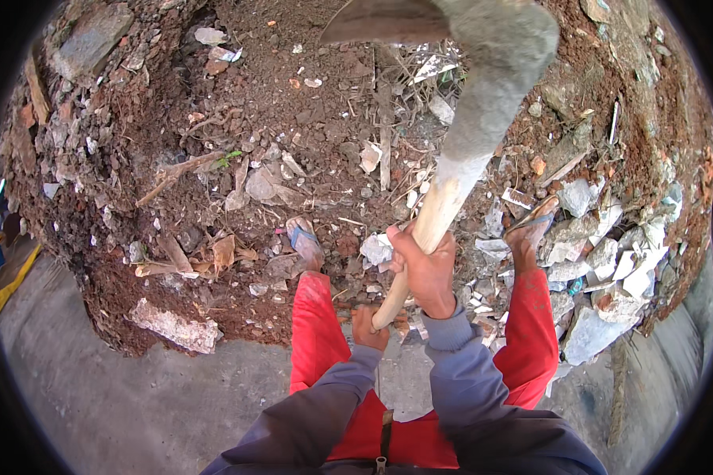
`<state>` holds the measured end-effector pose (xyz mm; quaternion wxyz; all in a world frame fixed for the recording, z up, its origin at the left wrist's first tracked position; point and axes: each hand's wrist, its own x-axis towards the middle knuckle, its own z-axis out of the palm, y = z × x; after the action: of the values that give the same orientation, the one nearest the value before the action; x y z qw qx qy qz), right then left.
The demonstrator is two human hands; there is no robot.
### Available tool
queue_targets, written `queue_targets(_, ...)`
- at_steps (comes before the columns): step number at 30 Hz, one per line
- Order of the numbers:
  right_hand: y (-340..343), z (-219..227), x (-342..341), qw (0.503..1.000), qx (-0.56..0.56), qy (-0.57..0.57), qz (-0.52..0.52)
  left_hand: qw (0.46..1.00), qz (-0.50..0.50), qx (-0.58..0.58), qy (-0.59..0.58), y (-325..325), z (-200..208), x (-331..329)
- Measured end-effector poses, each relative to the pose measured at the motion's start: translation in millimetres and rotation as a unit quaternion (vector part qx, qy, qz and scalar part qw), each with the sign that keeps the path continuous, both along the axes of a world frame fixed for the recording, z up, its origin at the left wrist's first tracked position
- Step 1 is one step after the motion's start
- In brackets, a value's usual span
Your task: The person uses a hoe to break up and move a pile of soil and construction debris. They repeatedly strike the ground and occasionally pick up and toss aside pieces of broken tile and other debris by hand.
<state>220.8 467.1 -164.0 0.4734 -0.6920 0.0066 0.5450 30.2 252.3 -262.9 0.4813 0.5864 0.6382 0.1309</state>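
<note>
Left hand curled round hoe handle low, right hand wrapped higher; aim blade well clear of sandalled feet.

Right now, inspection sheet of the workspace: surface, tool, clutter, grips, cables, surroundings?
Surface: brown soil mixed with rubble; grey concrete nearest the person.
Job's things: hoe, metal blade apparently raised, pale wooden handle.
Clutter: pale broken chunks at right, a stick at left.
Grips: left grip closed round the handle's lower end, right grip higher up.
Cables: nothing seen.
Surroundings: sandalled left foot and right foot amid the rubble; yellow strip at left rim.
</note>
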Motion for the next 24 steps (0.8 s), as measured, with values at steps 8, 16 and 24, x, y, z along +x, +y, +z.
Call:
queue_targets(8, 145.4, -58.8, 60.1, 0.946, -0.076, -0.306, 0.073, 0.999, 0.012, -0.051, -0.014, 154.4, 1.6, 84.5)
queue_targets(16, -43.5, -112.3, 41.6, 0.963, -0.242, -0.114, 0.019, 0.969, -0.017, -0.228, 0.09, -39.4, 49.4, 46.9)
queue_targets(24, -154.9, -45.0, -10.8, 0.974, -0.209, -0.004, -0.09, 0.974, 0.009, -0.192, 0.118, -134.1, 76.2, -11.3)
